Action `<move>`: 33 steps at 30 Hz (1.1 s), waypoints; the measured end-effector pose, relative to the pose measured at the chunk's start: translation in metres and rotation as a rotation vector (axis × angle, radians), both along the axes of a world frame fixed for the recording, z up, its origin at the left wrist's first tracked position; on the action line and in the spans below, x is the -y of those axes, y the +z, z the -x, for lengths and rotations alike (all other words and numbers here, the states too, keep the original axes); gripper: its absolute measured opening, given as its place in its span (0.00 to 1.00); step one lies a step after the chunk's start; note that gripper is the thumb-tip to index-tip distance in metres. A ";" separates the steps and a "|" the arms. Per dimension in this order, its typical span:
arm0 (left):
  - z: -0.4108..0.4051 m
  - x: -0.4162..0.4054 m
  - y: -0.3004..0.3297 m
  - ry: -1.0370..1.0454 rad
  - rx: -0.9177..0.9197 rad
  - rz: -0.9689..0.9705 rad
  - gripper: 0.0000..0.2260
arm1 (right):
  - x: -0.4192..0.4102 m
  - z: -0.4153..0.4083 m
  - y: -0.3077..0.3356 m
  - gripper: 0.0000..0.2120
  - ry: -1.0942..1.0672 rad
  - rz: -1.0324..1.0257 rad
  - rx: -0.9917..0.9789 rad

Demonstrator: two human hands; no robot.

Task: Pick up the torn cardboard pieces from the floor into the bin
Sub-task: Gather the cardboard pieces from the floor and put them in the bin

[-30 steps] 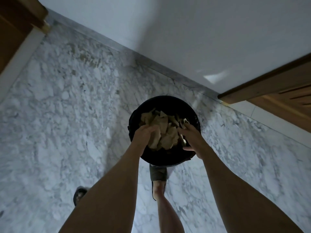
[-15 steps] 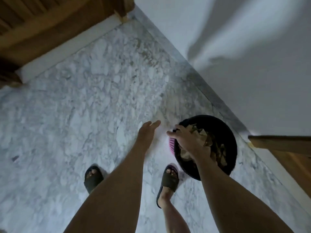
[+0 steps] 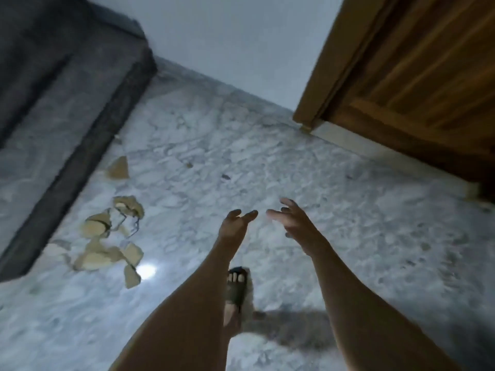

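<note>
Both our left hand (image 3: 235, 226) and right hand (image 3: 293, 223) are hanging empty, fingers loosely spread. We are facing torn cardboard pieces (image 3: 107, 236) lying scattered by the dark step (image 3: 80, 145); bin out of view. Small scraps (image 3: 226, 177) risk getting overlooked.

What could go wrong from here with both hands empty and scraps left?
1. The cardboard pieces lie scattered well left of both the left hand and right hand; the lone piece by the dark step may get missed.
2. The bin is out of view, so carried scraps could drop on the way.
3. The sandalled foot could slip on the glossy marble floor.
</note>
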State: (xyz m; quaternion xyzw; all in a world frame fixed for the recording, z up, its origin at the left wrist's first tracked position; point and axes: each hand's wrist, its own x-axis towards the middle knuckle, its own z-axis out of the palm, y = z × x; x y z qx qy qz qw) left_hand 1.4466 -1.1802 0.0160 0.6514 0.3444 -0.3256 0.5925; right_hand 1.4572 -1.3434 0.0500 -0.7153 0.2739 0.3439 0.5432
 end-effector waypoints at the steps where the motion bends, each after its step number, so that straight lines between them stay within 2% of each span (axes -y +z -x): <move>1: -0.010 -0.034 0.001 0.073 0.003 -0.004 0.33 | -0.034 -0.020 0.001 0.35 0.066 0.005 0.000; 5: -0.026 -0.156 -0.001 0.364 0.018 -0.006 0.31 | -0.161 -0.080 -0.005 0.35 0.329 0.019 -0.022; 9: -0.007 -0.245 -0.025 0.563 -0.035 -0.018 0.31 | -0.254 -0.109 -0.032 0.35 0.495 0.053 -0.059; 16: 0.017 -0.298 -0.079 0.732 -0.156 -0.040 0.32 | -0.298 -0.146 -0.098 0.31 0.664 0.211 -0.051; 21: 0.003 -0.335 -0.118 0.837 -0.203 -0.031 0.32 | -0.329 -0.192 -0.150 0.33 0.745 0.338 -0.120; 24: -0.016 -0.360 -0.165 0.860 -0.186 -0.046 0.32 | -0.349 -0.224 -0.196 0.31 0.795 0.405 -0.098; 28: -0.046 -0.384 -0.250 0.838 -0.141 -0.102 0.35 | -0.367 -0.255 -0.281 0.27 0.755 0.429 -0.015; 31: -0.059 -0.395 -0.314 0.846 -0.142 -0.224 0.43 | -0.374 -0.272 -0.352 0.25 0.816 0.506 0.061; 33: -0.066 -0.398 -0.349 0.786 -0.197 -0.397 0.42 | -0.375 -0.282 -0.394 0.19 0.850 0.569 0.105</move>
